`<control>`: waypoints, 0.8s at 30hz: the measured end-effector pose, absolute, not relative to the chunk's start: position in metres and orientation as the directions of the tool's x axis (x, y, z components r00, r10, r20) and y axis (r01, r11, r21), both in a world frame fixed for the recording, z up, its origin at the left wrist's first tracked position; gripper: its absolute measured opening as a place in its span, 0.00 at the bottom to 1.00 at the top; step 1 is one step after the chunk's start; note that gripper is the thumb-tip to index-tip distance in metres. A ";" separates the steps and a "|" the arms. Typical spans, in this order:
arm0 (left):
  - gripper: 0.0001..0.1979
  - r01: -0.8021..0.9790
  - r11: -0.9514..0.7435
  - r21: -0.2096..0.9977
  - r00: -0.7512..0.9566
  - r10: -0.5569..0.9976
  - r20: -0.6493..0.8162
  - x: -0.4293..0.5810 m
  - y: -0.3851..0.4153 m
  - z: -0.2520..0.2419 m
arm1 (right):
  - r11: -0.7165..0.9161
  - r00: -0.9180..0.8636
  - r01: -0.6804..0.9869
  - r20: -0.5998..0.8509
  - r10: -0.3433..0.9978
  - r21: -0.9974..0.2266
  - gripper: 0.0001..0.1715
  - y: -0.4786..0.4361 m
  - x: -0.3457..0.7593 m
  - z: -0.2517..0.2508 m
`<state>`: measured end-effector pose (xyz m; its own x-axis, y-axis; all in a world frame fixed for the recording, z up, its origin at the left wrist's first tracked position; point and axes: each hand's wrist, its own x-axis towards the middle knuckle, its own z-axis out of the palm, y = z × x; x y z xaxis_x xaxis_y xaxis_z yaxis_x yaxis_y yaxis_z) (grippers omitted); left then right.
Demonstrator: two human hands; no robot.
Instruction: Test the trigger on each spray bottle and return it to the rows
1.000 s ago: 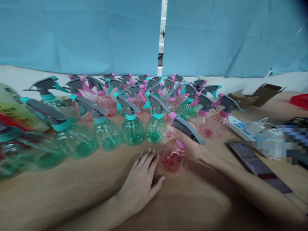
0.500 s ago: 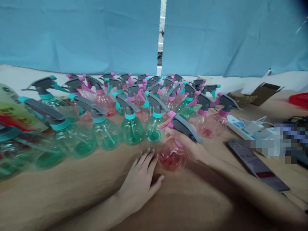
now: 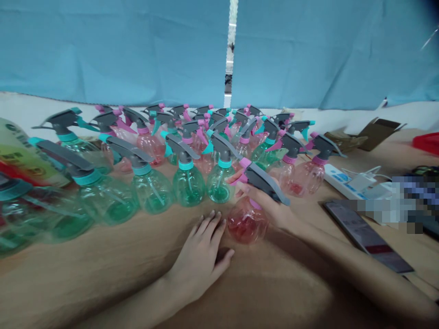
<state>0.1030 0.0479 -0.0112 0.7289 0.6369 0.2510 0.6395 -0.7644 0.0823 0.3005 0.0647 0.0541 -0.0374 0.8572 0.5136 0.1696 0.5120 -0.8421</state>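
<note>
The right hand [image 3: 269, 205] is curled round the neck of a rounded, see-through pink plastic spray bottle [image 3: 246, 225] with a dark grey trigger head and pink nozzle, its fingers bent in beneath the head by the pink trigger. That bottle stands on the brown surface [image 3: 113, 278], in front of the other bottles, with a little deeper-red liquid showing low inside. The left hand [image 3: 202, 253] lies palm down on the surface, open with the fingers slightly parted and the thumb out to the side; it holds nothing, and its fingertips are just beside the pink bottle. Beyond both hands stand many similar bottles. A front row of clear green plastic bottles with turquoise collars, among them one near the middle [image 3: 189, 187], runs off to the left, and two clear pink bottles, the outer one [image 3: 310, 179] with a pink collar, stand on the right. Behind these, pink and green ones crowd together. To the right of the right hand lie a dark flat smartphone [image 3: 366, 235] and a white power strip [image 3: 343, 182], with an open brown cardboard box [image 3: 380, 133] farther back. A light blue cloth curtain [image 3: 137, 50] hangs behind everything.
</note>
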 end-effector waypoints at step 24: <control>0.27 0.637 -0.768 0.058 0.740 0.631 0.233 0.104 0.046 -0.009 | 0.513 -0.074 0.172 0.508 0.858 -0.841 0.09 0.063 0.301 0.061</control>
